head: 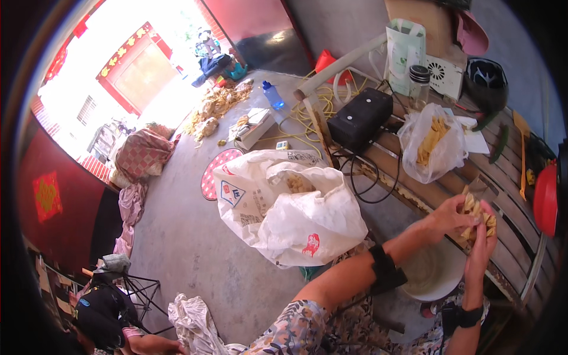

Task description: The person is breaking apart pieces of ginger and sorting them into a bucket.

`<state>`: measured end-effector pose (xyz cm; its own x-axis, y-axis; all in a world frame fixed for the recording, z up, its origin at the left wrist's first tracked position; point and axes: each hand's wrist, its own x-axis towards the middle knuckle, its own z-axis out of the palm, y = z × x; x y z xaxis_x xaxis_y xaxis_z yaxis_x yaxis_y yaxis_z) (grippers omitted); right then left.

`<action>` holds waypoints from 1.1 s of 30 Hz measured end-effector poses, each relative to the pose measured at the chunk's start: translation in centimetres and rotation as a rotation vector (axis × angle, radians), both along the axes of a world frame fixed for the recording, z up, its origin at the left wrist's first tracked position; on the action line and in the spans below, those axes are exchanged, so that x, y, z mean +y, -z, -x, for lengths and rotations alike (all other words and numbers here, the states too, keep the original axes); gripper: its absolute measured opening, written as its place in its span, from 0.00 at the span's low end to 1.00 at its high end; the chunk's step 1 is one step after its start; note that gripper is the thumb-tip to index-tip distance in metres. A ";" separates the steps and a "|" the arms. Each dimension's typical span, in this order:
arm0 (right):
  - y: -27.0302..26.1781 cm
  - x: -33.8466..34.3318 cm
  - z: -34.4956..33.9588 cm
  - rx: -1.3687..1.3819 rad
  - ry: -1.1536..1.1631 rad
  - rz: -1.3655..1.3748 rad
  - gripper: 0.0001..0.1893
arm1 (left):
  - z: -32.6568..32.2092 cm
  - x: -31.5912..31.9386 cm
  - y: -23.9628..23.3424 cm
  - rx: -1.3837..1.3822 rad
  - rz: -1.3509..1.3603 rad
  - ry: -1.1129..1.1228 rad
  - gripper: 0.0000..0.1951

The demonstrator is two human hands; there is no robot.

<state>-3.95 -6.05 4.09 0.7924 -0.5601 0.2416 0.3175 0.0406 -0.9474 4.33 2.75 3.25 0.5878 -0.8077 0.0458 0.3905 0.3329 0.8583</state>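
My left hand (450, 217) and my right hand (483, 237) meet at the slatted bench on the right, both holding a small bundle of yellowish, folded dried strips (478, 218). Just beyond the fingers a small clear box or packet (483, 188) lies on the slats. Farther back on the bench, a white plastic bag (432, 144) holds more yellow strips. A large white woven sack (293, 208) stands before me, its mouth partly open over light brown pieces. Below the bench edge, under my forearms, is a pale round basin (432, 270).
The slatted bench (510, 177) also carries a black box (361, 117), a glass jar (418, 88), an orange spatula (522, 146), cucumbers (500, 143) and a red pan (546, 199). A black cable hangs at its edge. A person (104, 315) bends at lower left beside white cloth (195, 321).
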 end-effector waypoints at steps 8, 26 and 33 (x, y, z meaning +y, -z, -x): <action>1.3 -0.7 -1.7 0.131 0.010 -0.131 0.13 | -1.8 0.3 0.6 0.123 0.065 -0.090 0.13; 1.8 -1.3 -1.6 0.095 -0.021 -0.113 0.07 | -2.3 -0.5 0.6 0.152 -0.035 -0.053 0.20; 1.7 -1.2 -1.4 0.155 -0.032 -0.349 0.08 | -2.2 -1.0 0.6 0.266 0.042 -0.090 0.14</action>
<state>-2.60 -7.24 2.38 0.8229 -0.5621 -0.0833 0.1652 0.3769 -0.9114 6.58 1.71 2.68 0.6532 -0.7522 -0.0872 0.5670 0.4096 0.7147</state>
